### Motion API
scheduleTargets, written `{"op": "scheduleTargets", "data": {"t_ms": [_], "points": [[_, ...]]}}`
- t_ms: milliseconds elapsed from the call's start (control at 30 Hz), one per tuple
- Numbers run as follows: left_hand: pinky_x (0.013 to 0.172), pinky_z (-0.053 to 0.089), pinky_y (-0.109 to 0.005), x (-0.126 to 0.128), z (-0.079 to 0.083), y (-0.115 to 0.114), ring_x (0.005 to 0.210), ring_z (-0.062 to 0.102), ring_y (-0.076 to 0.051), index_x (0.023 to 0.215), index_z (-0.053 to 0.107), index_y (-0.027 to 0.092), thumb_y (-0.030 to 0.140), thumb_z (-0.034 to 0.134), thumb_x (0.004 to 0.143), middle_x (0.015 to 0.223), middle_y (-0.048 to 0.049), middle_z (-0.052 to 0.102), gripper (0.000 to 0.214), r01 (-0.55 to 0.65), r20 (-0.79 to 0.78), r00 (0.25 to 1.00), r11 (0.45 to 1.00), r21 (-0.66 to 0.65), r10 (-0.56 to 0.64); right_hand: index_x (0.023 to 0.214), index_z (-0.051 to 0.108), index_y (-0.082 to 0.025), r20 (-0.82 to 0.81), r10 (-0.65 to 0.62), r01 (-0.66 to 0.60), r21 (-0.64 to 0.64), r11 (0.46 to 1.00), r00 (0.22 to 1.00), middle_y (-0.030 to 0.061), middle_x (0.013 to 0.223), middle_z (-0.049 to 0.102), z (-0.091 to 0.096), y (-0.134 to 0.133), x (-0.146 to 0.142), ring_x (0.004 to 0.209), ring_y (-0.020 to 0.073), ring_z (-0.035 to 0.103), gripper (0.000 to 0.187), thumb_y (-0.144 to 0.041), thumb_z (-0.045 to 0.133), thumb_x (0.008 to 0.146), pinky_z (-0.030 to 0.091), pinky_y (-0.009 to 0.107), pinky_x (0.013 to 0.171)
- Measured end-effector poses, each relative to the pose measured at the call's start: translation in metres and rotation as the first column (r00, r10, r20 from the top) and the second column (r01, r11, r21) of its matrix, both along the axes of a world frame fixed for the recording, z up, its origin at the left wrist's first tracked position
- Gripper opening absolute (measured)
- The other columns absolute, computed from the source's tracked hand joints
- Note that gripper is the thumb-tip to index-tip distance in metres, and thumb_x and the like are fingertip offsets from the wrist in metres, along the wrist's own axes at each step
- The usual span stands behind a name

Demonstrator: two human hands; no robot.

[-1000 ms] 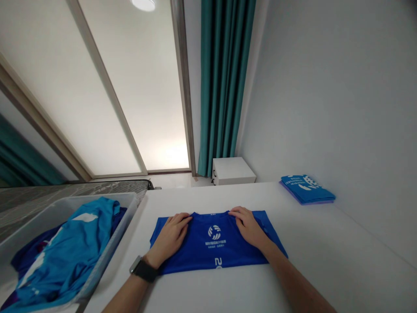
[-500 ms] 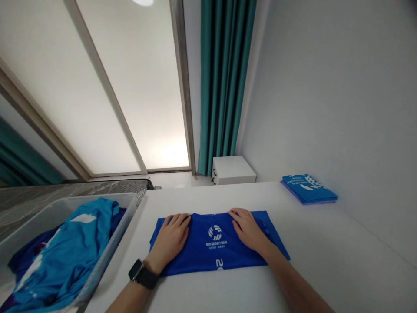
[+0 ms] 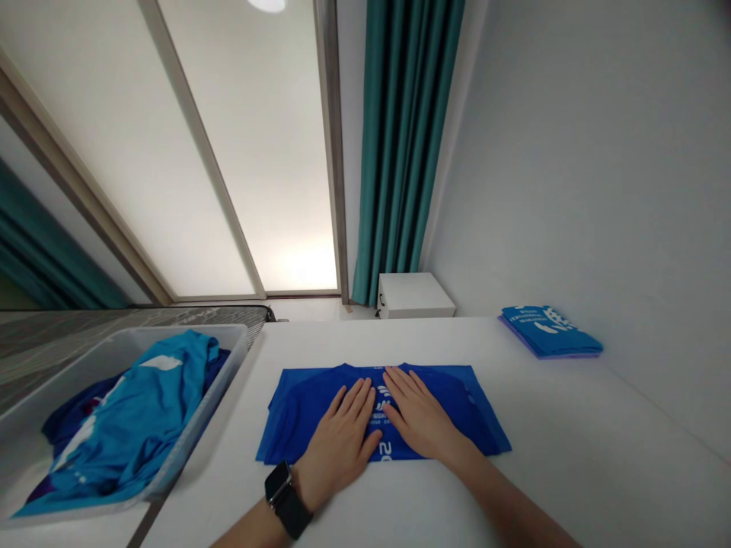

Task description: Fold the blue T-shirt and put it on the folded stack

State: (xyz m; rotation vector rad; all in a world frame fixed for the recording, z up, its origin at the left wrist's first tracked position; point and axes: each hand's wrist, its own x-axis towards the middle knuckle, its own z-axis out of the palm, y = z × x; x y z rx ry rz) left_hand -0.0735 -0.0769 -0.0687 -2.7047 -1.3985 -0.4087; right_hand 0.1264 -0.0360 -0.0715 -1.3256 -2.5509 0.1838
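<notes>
Left hand (image 3: pixel 341 438) and right hand (image 3: pixel 421 415) lie outstretched, flat on blue shirt (image 3: pixel 305 403); bin (image 3: pixel 206 415) left of them, folded stack (image 3: pixel 551 336) ahead-right.

We see a teal curtain (image 3: pixel 403 152) hanging beside frosted panels (image 3: pixel 268 152), a white cabinet (image 3: pixel 419 293) near the curtain's foot, and a plain grey wall (image 3: pixel 594 167) rising on the right.

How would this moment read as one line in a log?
left hand: flat on blue shirt | right hand: flat on blue shirt | bin at left: clothes inside | folded stack: on white table, right
</notes>
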Motion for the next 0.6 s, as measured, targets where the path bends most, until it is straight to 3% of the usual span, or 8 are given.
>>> {"op": "scheduleTargets", "data": {"t_ms": [300, 600], "points": [[0.115, 0.031, -0.047, -0.012, -0.006, -0.002, 0.143, 0.032, -0.026, 0.152, 0.029, 0.018, 0.045, 0.034, 0.1, 0.155, -0.0106, 0.034, 0.058, -0.04, -0.023, 0.999, 0.999, 0.007, 0.04, 0.15, 0.033, -0.013, 0.043, 0.013, -0.013, 0.005, 1.0, 0.999, 0.0116, 0.157, 0.029, -0.004, 0.0, 0.002, 0.145, 0.0237, 0.024, 0.06, -0.044, 0.038, 0.098, 0.02, 0.046, 0.12], [0.116, 0.029, -0.046, -0.073, -0.005, -0.004, 0.141, 0.035, -0.025, 0.151, 0.031, 0.021, 0.048, 0.036, 0.099, 0.154, -0.009, 0.036, 0.059, -0.175, -0.053, 0.983, 0.982, 0.066, 0.178, 0.152, 0.031, -0.019, 0.038, 0.033, -0.034, 0.019, 0.999, 0.999, 0.0101, 0.157, 0.028, -0.009, 0.002, 0.004, 0.146, 0.0237, 0.023, 0.061, -0.05, 0.032, 0.1, 0.02, 0.048, 0.119]]}}
